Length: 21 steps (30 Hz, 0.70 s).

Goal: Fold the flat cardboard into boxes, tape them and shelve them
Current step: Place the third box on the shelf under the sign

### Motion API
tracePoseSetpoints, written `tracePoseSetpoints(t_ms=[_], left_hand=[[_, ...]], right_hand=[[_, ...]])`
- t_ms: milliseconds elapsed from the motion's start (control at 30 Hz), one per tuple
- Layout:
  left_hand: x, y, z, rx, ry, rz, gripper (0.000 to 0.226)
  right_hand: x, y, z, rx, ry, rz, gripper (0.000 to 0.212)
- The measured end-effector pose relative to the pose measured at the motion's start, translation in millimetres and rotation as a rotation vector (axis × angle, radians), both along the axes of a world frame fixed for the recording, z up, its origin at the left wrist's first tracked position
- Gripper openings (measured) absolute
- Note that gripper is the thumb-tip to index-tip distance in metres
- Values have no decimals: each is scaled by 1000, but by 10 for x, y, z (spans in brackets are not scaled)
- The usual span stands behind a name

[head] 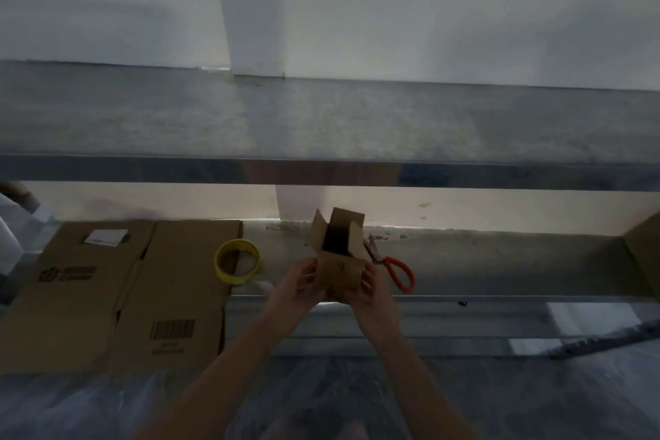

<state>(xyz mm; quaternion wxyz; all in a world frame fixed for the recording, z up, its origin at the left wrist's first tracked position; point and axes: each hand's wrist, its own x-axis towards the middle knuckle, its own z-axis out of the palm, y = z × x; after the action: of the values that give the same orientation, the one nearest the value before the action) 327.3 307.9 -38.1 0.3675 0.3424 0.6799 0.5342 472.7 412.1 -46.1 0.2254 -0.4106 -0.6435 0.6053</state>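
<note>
Low in the centre of the frame, the left hand (303, 279) and the right hand (371, 282) grip a small cardboard box (341, 271) from either side, fingers curled round its walls. It is held just above the front edge of the grey surface (500, 261). The box is already squared up, but its top flaps stand open and no tape shows on it; its underside is hidden. So folding looks partly done, with closing, taping and shelving left.

Just beyond, a yellow tape roll (237, 262) stands to the left and orange-handled scissors (401, 273) lie to the right, both untouched. At lower left, flat cardboard (118, 293) still lies unfolded, so more boxes remain. Farthest, across the middle of the frame, runs the grey shelf (321, 125) where boxes would probably go.
</note>
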Motion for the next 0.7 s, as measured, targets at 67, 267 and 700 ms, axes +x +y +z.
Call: tracePoseSetpoints(t_ms=[67,267,700], left_hand=[[2,-103,-190,-67,72,-43,46],[-85,-278,-407,-297,273,-185,56],[-753,-414,22,-345,1218,-275,60]], right_hand=[[24,-31,-148,-9,-42,15,70],[-28,34,-322,-33,-10,43,77],[-72,-162,-291,83,-9,-24,52]])
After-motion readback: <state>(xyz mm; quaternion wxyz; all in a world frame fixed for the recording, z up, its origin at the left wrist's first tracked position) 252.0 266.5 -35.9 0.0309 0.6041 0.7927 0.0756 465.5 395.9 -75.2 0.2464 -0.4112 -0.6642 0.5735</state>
